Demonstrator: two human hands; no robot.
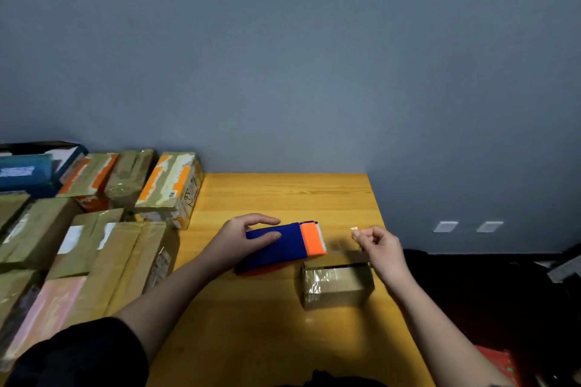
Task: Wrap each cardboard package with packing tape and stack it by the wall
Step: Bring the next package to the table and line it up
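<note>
A small cardboard package [338,286], partly covered in shiny clear tape, sits on the yellow wooden table [267,324]. Just behind it to the left my left hand [242,239] grips a blue and orange tape dispenser [279,248] held a little above the table. My right hand [377,245] pinches the free end of the clear packing tape [354,229], and a stretch of tape runs from the dispenser's toothed edge to my fingers, above the package.
Several taped cardboard boxes [171,188] are stacked and spread along the left, up to the grey wall [283,56]. The table's right edge drops to a dark floor with a red object [500,364]. Two white wall plates [445,226] are at the right.
</note>
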